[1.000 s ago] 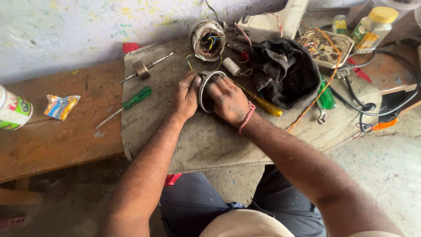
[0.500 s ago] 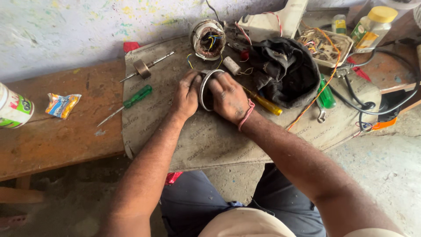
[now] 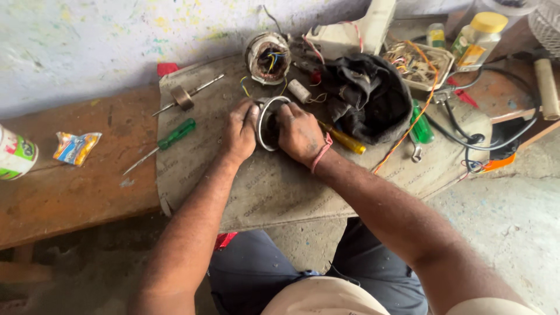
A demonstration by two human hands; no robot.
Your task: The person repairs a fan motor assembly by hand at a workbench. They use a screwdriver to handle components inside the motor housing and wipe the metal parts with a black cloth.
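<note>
Worn wooden table (image 3: 70, 198): grey mat (image 3: 280, 186), snack wrapper (image 3: 76, 147), paper cup (image 3: 14, 154), green screwdriver (image 3: 166, 140) straddling mat edge.

Bench layout around the two hands

On the mat (image 3: 280, 186), the left hand (image 3: 240, 131) and right hand (image 3: 300, 133) flank a metal ring (image 3: 267, 116). The wound stator (image 3: 267, 57) lies farther back, a screwdriver (image 3: 163, 143) to the left, and a cloth bundle (image 3: 367, 96) to the right.

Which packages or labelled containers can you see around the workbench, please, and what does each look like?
Snack wrapper: small crumpled packet, blue, orange and yellow, left on the wooden bench.
Cup: round, white with green label, far left edge.
Bottle: clear plastic, yellow cap, colourful label, top right.
Small jar: green label, beside it.
</note>
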